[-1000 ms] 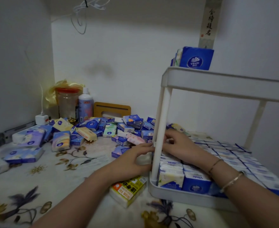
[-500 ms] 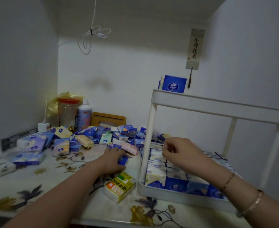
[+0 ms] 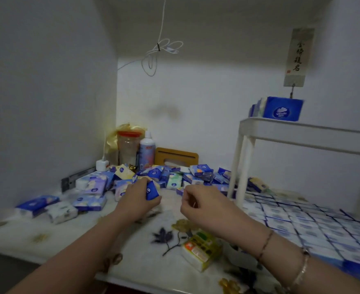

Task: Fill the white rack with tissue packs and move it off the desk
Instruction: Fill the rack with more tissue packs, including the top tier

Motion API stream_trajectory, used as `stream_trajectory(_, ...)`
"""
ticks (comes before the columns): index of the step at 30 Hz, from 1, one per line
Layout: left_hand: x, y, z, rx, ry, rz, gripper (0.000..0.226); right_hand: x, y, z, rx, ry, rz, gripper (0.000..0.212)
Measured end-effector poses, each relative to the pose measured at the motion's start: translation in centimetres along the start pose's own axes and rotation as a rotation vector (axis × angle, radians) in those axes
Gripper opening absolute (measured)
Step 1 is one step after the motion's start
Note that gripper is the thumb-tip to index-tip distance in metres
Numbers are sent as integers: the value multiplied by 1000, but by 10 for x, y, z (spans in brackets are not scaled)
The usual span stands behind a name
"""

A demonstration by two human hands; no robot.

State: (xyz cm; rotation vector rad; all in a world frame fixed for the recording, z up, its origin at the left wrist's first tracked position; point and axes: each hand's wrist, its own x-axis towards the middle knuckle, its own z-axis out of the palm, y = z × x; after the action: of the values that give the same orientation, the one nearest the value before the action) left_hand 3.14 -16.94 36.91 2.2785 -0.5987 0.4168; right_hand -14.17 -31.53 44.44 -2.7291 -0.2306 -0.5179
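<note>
White walls close in an alcove around a bench (image 3: 47,236) covered by a pale cloth printed with flowers and leaves; a looped white cable (image 3: 153,58) hangs from above and a calligraphy scroll (image 3: 297,58) hangs on the right wall. The white rack (image 3: 302,132) stands on the right of the bench; its lower tier is tightly packed with rows of blue and white tissue packs (image 3: 302,221), and its upper tier carries a few upright blue packs (image 3: 281,109). A loose heap of tissue packs (image 3: 185,177) lies across the back of the bench, with a few more packs (image 3: 62,206) to the left; behind the heap stand a clear jar with a red lid (image 3: 129,147), a white bottle (image 3: 146,151) and a wooden tissue box (image 3: 176,157). A yellow and green pack (image 3: 202,249) lies near the front edge, below the right forearm. The left hand (image 3: 138,200) has its grip curled round a blue tissue pack (image 3: 152,190) at the front of the heap; the right hand (image 3: 204,204), bracelets on its wrist, hovers just left of the rack's front post, its grip narrow, fingers curled in with thumb near forefinger, and I cannot tell whether it pinches anything.
</note>
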Motion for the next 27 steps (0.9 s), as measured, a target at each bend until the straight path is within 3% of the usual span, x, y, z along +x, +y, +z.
stream_trajectory(4,3,-34,-7,245,181,-131,56,45,-4,39,2,-53,48,16)
stream_trajectory(9,18,-55,-5,205,373,-250,69,113,11,88,-22,-132,132,23)
stream_trajectory(14,32,-67,4,395,246,-306,96,162,20,124,53,-203,136,33)
stream_trajectory(17,35,-77,9,431,189,-300,83,182,21,136,42,-245,49,47)
stream_trajectory(21,33,-79,7,339,197,-275,70,204,22,151,-23,-258,8,54)
stream_trajectory(24,34,-80,2,27,226,-281,76,209,21,164,-89,-317,23,45)
stream_trajectory(27,31,-76,-3,-246,267,-222,90,204,20,162,-81,-251,30,40)
